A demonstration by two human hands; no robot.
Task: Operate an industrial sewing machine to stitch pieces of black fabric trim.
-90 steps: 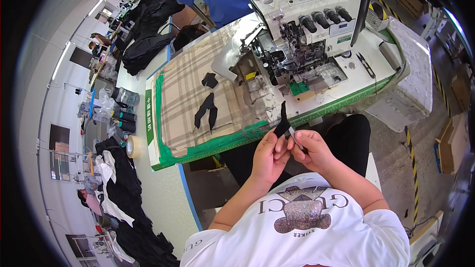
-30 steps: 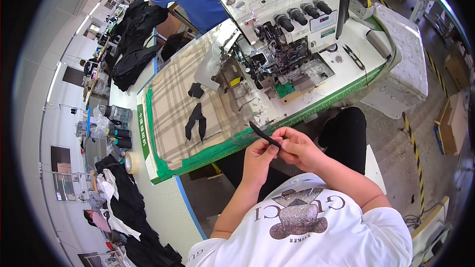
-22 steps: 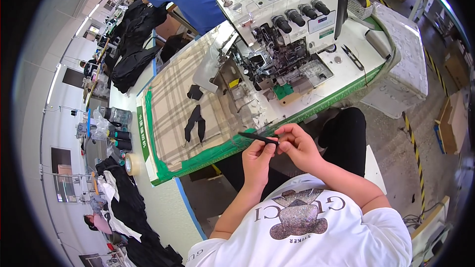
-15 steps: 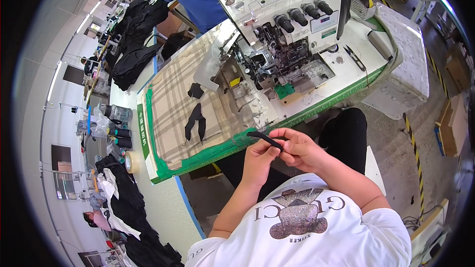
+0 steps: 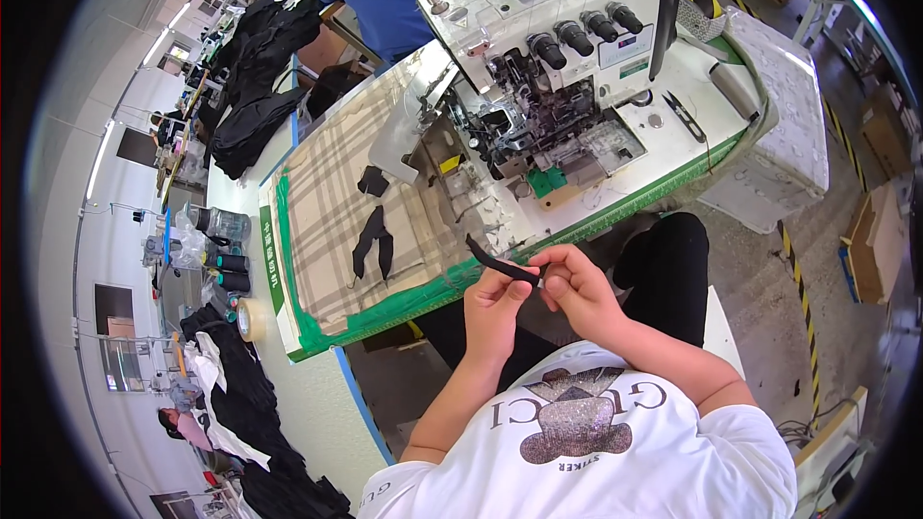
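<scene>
Both hands are up in front of the chest, just short of the near edge of the sewing machine's worktop [image 5: 317,327]. The left hand [image 5: 495,303] and the right hand [image 5: 575,286] pinch a narrow black fabric strip [image 5: 502,266] between them, fingertips closed on its right end. The free end of the strip sticks out up and to the left, toward the sewing machine [image 5: 548,67], and is not supported by anything.

Two more black fabric pieces [image 5: 373,231] lie on the checked cloth [image 5: 327,221] left of the machine, well apart from the hands. Small scissors [image 5: 685,117] lie on the worktop to the right of the machine.

Risks, as judged from this position:
- The grip covers only one end of the strip. A slackened pinch would likely drop it into the lap or to the floor.
- The strip is thin and limp. It may twist or fold between the fingers, so edges could end up misaligned.
- The machine's needle area lies just beyond the free end. Fingers brought in too near it would be exposed to injury.
- The loose pieces on the checked cloth could be swept off by a forearm.
</scene>
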